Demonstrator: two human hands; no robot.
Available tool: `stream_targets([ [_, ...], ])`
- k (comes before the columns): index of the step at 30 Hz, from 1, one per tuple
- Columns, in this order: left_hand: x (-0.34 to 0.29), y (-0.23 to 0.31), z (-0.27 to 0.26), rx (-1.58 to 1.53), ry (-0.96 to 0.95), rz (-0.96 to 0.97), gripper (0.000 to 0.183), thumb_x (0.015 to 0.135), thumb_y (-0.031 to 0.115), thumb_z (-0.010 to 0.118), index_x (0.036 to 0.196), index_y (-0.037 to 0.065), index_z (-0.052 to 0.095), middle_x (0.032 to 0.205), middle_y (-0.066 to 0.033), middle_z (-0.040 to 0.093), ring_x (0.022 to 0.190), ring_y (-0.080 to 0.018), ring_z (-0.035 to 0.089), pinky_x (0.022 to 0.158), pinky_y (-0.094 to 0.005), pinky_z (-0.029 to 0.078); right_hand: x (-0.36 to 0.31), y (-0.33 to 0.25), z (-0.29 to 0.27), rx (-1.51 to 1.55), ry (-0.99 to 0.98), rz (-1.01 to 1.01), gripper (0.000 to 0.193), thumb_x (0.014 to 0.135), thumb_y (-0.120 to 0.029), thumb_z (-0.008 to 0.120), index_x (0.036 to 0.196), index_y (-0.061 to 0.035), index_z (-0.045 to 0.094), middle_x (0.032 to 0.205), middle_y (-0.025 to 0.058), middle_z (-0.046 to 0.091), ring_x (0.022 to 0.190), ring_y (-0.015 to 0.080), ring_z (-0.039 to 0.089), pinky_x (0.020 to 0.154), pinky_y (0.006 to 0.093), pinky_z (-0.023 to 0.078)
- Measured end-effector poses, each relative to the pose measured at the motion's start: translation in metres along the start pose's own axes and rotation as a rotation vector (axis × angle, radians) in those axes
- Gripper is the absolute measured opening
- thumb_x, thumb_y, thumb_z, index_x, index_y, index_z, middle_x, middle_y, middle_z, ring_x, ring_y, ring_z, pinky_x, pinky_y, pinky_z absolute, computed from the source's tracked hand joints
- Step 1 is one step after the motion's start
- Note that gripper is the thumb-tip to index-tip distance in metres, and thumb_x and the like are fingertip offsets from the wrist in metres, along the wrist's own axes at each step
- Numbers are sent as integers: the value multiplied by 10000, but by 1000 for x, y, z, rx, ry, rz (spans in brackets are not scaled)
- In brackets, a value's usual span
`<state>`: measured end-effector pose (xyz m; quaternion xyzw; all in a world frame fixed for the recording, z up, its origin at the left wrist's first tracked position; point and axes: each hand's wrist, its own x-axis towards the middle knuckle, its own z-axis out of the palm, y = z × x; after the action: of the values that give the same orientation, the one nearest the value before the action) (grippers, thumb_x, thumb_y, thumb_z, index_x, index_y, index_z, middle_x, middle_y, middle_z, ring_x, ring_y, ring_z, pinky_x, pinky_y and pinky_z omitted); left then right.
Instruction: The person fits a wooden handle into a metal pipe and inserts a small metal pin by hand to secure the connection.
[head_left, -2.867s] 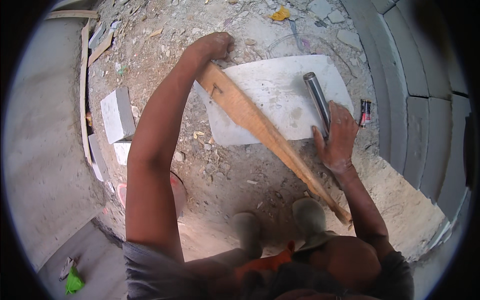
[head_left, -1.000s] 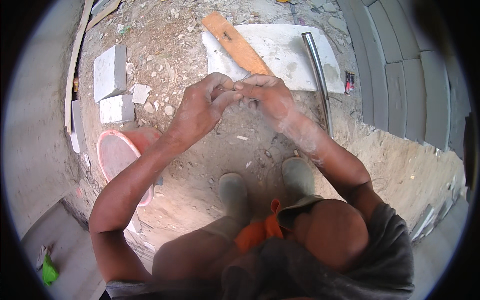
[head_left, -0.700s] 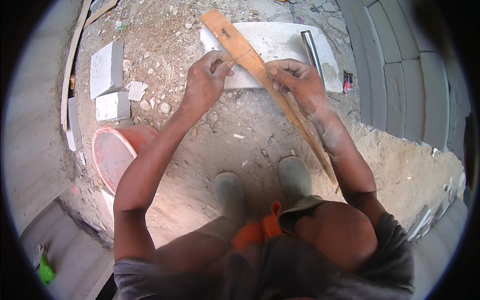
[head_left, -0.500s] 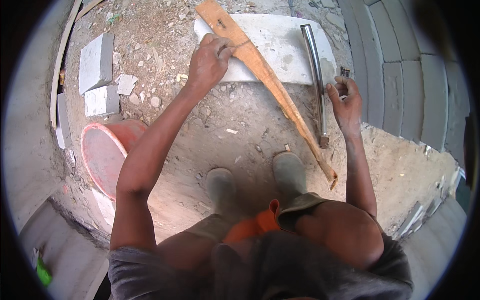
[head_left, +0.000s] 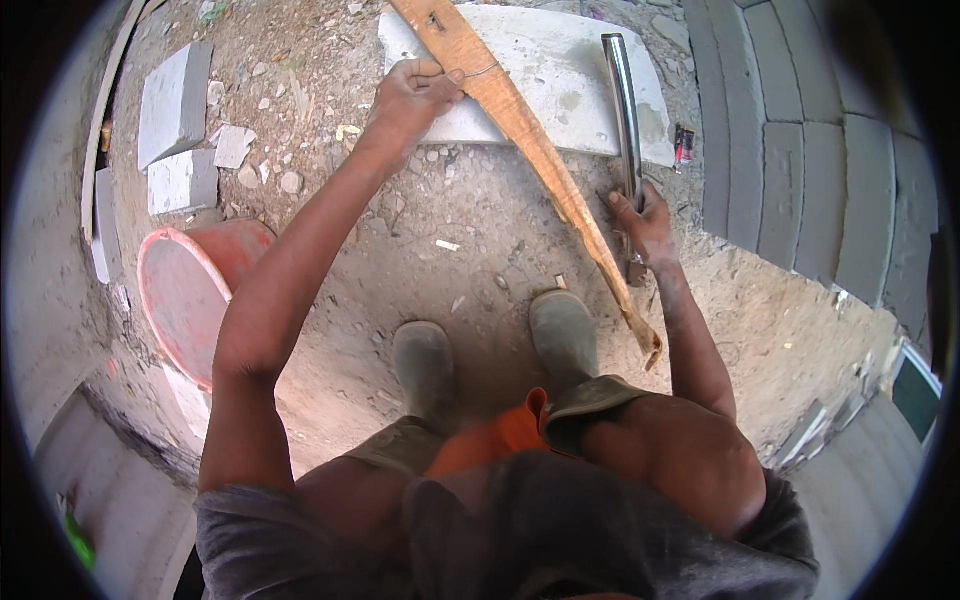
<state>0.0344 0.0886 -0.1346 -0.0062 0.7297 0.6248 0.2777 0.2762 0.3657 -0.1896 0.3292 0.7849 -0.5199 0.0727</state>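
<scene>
A long, tapering wooden board (head_left: 515, 115) slants from the top toward my right knee, its upper part over a pale slab (head_left: 590, 80). My left hand (head_left: 412, 105) is closed at the board's left edge, pinching a thin wire (head_left: 484, 72) that runs across the wood. To the right, my right hand (head_left: 645, 225) has its fingers wrapped round the lower part of a shiny metal tube (head_left: 623, 110). The tube's upper end rests over the slab; a small brownish piece shows at its lower end, partly hidden by the hand.
A reddish bucket (head_left: 215, 255) lies tipped at the left, below white blocks (head_left: 178, 105). Stones and rubble cover the ground. Grey blocks (head_left: 785, 180) line the right side. My boots (head_left: 563, 335) stand between the bucket and the board's lower end.
My right hand has moved left and closed round the metal tube; before, it was beside it with fingers apart. My left hand stays at the wire. The whole view has shifted slightly.
</scene>
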Motion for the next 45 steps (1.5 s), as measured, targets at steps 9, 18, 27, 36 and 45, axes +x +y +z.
stream_targets([
  [9, 7, -4, -4, 22, 0, -44, 380, 944, 271, 720, 1127, -14, 548, 960, -90, 647, 886, -119, 636, 852, -237, 556, -37, -60, -41, 84, 105, -135, 263, 1023, -297, 604, 906, -67, 554, 623, -54, 437, 499, 30, 373, 430, 218, 298],
  [18, 11, -13, 2, -13, 18, -29, 355, 932, 309, 732, 1047, 5, 589, 924, -68, 645, 861, -106, 624, 841, -227, 550, -46, -98, -21, -381, -20, -538, 549, 1032, -257, 565, 1534, -110, 398, 777, 133, 613, 698, 189, 583, 718, 351, 510],
  [27, 7, -10, 5, 25, 39, -62, 307, 954, 293, 706, 1026, 9, 613, 937, -65, 650, 872, -107, 615, 883, -234, 538, -44, -95, 4, -559, 20, -732, 573, 997, -174, 606, 1534, -150, 408, 743, 152, 614, 649, 246, 604, 642, 384, 514],
  [36, 9, -10, 6, 7, 31, -51, 280, 963, 278, 692, 1008, 12, 618, 929, -67, 636, 891, -116, 618, 896, -235, 540, -53, -105, 0, -497, 150, -823, 617, 972, -139, 619, 1540, -221, 392, 747, 143, 622, 666, 301, 646, 631, 422, 541],
  [45, 6, 1, 13, 37, 72, -101, 273, 962, 300, 684, 989, 34, 633, 921, -68, 648, 915, -139, 629, 905, -266, 520, -64, -116, -5, -484, 131, -739, 577, 992, -118, 593, 1532, -83, 394, 722, 112, 578, 622, 216, 563, 600, 351, 485],
])
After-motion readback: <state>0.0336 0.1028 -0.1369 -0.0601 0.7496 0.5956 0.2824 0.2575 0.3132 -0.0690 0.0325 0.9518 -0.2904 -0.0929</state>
